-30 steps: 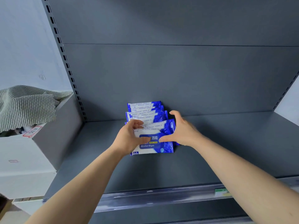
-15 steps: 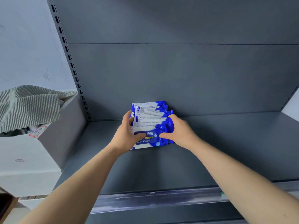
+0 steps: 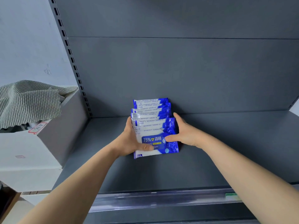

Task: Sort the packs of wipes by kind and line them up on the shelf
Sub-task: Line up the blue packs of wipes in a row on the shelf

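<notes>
Head view: wipes packs between hands.

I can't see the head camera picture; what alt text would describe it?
Two bare hands, left hand and right hand, press from both sides on a row of blue and white wipe packs standing on a dark grey shelf. A box draped with striped cloth sits left.

A dark grey metal back panel rises behind the shelf, a slotted upright at its left edge, beside a pale wall and a white box holding striped cloth, under soft even light.
</notes>
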A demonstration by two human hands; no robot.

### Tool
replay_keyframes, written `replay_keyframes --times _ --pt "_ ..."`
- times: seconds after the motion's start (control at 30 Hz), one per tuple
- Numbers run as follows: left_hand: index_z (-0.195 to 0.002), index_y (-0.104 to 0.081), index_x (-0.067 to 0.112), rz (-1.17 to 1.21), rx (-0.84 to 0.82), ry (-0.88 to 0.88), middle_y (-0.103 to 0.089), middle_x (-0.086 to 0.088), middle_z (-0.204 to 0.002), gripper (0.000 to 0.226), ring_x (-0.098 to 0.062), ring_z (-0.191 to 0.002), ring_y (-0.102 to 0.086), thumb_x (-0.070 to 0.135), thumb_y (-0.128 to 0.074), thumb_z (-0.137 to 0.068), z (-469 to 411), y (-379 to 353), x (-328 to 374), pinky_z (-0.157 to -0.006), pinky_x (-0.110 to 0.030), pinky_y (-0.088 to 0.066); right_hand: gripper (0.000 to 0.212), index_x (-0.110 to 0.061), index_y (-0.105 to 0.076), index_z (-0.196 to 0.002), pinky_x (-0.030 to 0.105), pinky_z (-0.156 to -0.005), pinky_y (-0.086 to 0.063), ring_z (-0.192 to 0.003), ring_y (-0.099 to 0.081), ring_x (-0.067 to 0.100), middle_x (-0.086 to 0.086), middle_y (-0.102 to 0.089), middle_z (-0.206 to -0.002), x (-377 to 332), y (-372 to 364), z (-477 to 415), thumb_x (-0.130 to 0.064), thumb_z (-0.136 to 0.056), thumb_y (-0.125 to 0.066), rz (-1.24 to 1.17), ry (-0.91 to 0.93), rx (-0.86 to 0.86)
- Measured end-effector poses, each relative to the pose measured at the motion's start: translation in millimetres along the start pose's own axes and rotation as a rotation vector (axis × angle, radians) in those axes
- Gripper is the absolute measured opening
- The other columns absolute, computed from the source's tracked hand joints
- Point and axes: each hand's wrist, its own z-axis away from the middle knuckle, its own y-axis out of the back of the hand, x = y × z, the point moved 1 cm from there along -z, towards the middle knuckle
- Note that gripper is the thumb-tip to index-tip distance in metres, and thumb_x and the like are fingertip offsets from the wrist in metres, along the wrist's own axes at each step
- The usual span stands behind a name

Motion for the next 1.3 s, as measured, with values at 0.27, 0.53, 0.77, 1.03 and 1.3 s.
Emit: replay_keyframes --times 0.27,0.53,0.77,1.03,1.3 --pt "-0.138 -0.023 0.036 -0.004 -0.072 0.068 -0.066 0.008 -0.120 0.116 -0.013 -0.107 -0.066 0.003 -0.091 -0.050 -12.6 12.6 6.1 -0.095 -0.046 -0.052 0.107 -0.038 -0.015 -0.148 0.038 -0.103 -0.046 -0.115 -0.058 0.005 -0.017 -0.058 -0.129 -3.8 7.7 -16.3 -0.012 -0.067 -0.081 -0.056 0.067 -0.059" --pt "-0.130 -0.040 0.033 -0.090 0.037 0.028 -0.065 0.015 -0.117 0.078 -0.007 -0.103 -0.066 0.016 -0.085 -0.068 7.8 9.6 -1.2 -0.093 -0.041 -0.054 0.083 -0.029 -0.032 -0.140 0.033 -0.102 -0.044 -0.117 -0.053 0.006 -0.015 -0.052 -0.133 -0.9 1.4 5.1 -0.033 -0.071 -0.079 0.128 0.022 0.030" --pt "-0.145 -0.033 0.016 -0.731 0.398 -0.185 -0.033 -0.004 -0.149 0.081 -0.025 -0.136 -0.031 0.031 -0.073 -0.076 19.2 -13.6 21.7 -0.112 -0.039 -0.028 0.070 -0.016 -0.028 -0.146 0.024 -0.099 -0.031 -0.132 -0.038 0.016 -0.003 -0.030 -0.153 -12.1 7.7 52.6 -0.041 -0.089 -0.061 0.449 0.078 0.230" --pt "-0.109 -0.071 0.012 -0.852 0.320 -0.539 -0.071 -0.004 -0.107 0.038 -0.032 -0.089 -0.066 0.033 -0.061 -0.078 3.4 -112.2 73.2 -0.084 -0.041 -0.051 0.060 -0.024 -0.023 -0.151 0.031 -0.116 -0.024 -0.144 -0.020 0.008 -0.010 -0.017 -0.159 29.9 47.6 120.3 -0.046 -0.098 -0.040 0.684 0.040 0.360" --pt "-0.106 -0.071 0.014 -0.877 0.146 -0.781 -0.073 -0.001 -0.099 0.032 -0.028 -0.083 -0.068 0.029 -0.072 -0.078 -7.0 -264.7 129.8 -0.080 -0.039 -0.053 0.057 -0.024 -0.030 -0.149 0.028 -0.115 -0.025 -0.142 -0.026 0.009 -0.008 -0.028 -0.155 116.4 124.0 227.2 -0.046 -0.097 -0.040 0.715 -0.094 0.579"
